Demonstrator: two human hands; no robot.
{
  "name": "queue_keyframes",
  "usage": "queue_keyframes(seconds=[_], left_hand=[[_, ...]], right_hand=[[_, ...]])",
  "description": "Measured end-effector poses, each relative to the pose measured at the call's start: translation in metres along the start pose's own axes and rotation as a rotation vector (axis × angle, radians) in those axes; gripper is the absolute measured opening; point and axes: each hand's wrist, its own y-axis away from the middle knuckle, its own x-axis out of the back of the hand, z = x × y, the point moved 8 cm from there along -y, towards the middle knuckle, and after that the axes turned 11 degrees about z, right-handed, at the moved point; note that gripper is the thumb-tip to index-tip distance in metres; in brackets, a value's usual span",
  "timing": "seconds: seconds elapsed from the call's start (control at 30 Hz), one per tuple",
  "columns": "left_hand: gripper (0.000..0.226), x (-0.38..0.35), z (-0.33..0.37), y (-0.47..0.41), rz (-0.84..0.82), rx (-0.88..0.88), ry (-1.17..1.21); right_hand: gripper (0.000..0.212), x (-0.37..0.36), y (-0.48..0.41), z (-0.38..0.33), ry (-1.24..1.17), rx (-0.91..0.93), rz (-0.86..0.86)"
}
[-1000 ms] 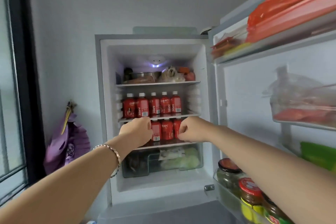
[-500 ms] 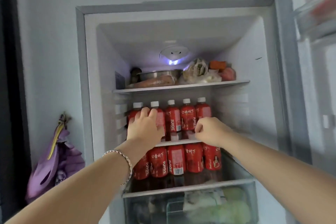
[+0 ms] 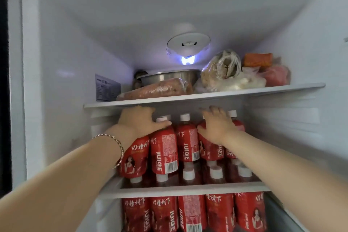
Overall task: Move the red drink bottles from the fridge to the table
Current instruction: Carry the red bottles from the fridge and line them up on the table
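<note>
On the fridge's middle shelf (image 3: pixel 188 190) stand the red juice bottles (image 3: pixel 186 145), white-capped and packed shoulder to shoulder, none yet lifted out; a lower row (image 3: pixel 192 213) fills the shelf beneath. Trouble is likeliest from the crowding. The leftmost bottle (image 3: pixel 134 158) leans out of line, and pulling it or its neighbour forward could tip the others off the shelf's front edge. Headroom is tight too: the caps sit close under the upper shelf (image 3: pixel 188 98), so a bottle lifted straight up would probably knock it and jolt the steel bowl (image 3: pixel 169 77) and wrapped food resting there. Cold plastic may also slip if taken by the neck alone. Both arms reach up and forward, backs of the hands toward the camera. The left hand (image 3: pixel 138 122), a bracelet (image 3: pixel 116 145) on its wrist, covers the leaning bottle's cap, thumb stretched across the neighbour's neck — its fingers are hidden behind, so I cannot tell whether they have closed. The right hand (image 3: pixel 216 128) lies on a right-side bottle (image 3: pixel 210 149), fingers spread and unclenched, gripping nothing.
</note>
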Motion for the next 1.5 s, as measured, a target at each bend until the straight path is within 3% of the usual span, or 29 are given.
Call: queue_keyframes(seconds=[0.1, 0.17, 0.3, 0.5, 0.73, 0.9, 1.0, 1.1, 1.23, 1.33, 1.37, 1.5], left_hand=[[0.065, -0.006, 0.016, -0.002, -0.155, -0.13, -0.017], [0.05, -0.01, 0.02, -0.003, -0.235, -0.17, -0.027], [0.021, -0.006, 0.026, -0.005, -0.228, -0.174, 0.095], [0.035, 0.015, 0.057, 0.017, -0.026, -0.222, 0.05], [0.056, 0.037, 0.067, 0.055, 0.155, -0.356, -0.223], [0.041, 0.049, 0.077, 0.072, 0.124, -0.452, -0.218], [0.038, 0.077, 0.076, 0.072, 0.092, -0.386, -0.113], [0.03, 0.111, 0.067, 0.076, 0.029, -0.247, 0.005], [0.037, 0.144, 0.051, 0.101, -0.103, -0.084, 0.023], [0.04, 0.161, 0.041, 0.146, -0.209, 0.028, 0.08], [0.039, 0.168, 0.038, 0.168, -0.237, 0.069, 0.079], [0.038, 0.183, 0.021, 0.249, -0.366, 0.272, -0.047]], right_hand=[[0.063, -0.014, -0.015, 0.007, -0.014, -0.013, -0.1], [0.057, -0.007, -0.023, 0.009, -0.034, -0.035, -0.012], [0.049, 0.012, -0.019, 0.004, -0.03, -0.084, 0.148], [0.042, 0.029, 0.01, -0.03, 0.175, 0.089, 0.248], [0.03, 0.039, 0.052, -0.049, 0.157, 0.211, 0.351], [0.031, 0.082, 0.072, -0.065, 0.245, 0.2, 0.447], [0.021, 0.112, 0.083, -0.079, 0.286, 0.186, 0.409], [0.028, 0.132, 0.091, -0.089, 0.264, 0.168, 0.282], [0.014, 0.155, 0.107, -0.105, 0.195, 0.103, 0.17], [0.016, 0.158, 0.126, -0.12, 0.124, 0.061, 0.023], [0.01, 0.155, 0.137, -0.13, 0.103, 0.093, -0.019], [0.03, 0.136, 0.196, -0.186, 0.0, 0.319, -0.162]])
